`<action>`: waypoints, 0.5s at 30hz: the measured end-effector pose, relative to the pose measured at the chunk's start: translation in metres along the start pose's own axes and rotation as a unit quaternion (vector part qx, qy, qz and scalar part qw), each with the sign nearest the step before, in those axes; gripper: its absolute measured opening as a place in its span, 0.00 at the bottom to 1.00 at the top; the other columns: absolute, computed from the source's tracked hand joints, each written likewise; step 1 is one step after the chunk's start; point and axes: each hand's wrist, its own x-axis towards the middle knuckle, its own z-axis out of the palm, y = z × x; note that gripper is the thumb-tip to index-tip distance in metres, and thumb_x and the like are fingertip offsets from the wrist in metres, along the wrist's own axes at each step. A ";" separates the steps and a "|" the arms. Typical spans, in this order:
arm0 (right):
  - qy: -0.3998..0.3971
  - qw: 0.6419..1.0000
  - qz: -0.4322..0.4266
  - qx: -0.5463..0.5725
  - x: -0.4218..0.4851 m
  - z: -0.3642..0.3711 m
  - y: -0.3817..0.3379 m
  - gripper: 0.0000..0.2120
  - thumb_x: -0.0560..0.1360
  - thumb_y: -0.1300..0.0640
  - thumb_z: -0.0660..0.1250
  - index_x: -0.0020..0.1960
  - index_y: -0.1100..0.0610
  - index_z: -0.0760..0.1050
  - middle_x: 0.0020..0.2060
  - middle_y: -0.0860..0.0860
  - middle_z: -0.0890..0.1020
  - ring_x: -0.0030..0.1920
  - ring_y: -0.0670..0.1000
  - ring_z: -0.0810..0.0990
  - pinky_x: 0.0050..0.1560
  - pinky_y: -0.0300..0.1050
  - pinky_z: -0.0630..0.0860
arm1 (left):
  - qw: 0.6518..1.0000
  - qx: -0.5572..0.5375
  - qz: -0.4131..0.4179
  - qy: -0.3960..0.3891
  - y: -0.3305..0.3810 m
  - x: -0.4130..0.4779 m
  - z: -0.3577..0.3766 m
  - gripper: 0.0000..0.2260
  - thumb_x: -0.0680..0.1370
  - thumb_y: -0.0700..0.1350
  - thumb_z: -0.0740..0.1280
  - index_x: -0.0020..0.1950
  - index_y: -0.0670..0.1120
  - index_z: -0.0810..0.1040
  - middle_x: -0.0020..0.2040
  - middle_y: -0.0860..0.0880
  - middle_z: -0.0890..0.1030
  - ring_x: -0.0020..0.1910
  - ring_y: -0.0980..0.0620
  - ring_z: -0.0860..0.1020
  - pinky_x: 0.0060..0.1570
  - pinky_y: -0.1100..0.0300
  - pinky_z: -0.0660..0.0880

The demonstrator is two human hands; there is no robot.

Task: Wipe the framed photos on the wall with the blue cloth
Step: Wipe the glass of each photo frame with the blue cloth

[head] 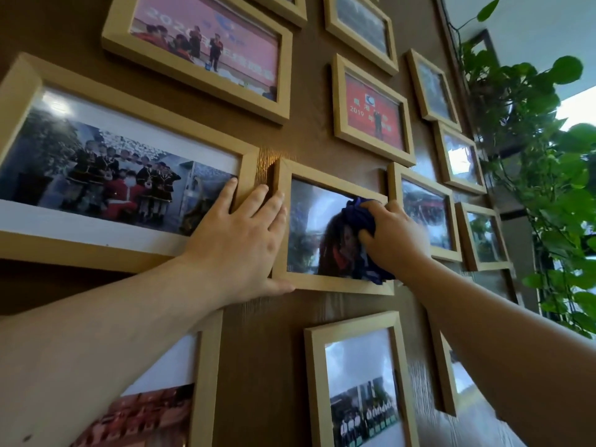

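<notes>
Pressing the bunched blue cloth to the right part of the small middle frame, whose long axis runs sideways, the right hand seemingly grips it while the left hand lies flat, empty, bracing its left edge.

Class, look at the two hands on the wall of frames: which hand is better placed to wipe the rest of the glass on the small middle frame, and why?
The right hand: it already presses the blue cloth on the middle frame. The left hand lies flat, bracing its left edge.
</notes>
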 end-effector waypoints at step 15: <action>-0.004 0.999 -0.040 -0.013 -0.032 0.003 0.012 0.22 0.71 0.44 0.63 0.63 0.45 0.65 0.50 0.51 0.74 0.35 0.48 0.69 0.28 0.38 0.60 | 1.000 0.023 -0.002 -0.009 0.004 0.002 -0.003 0.50 0.66 0.76 0.49 0.76 0.41 0.49 0.78 0.42 0.52 0.76 0.43 0.48 0.72 0.35 0.47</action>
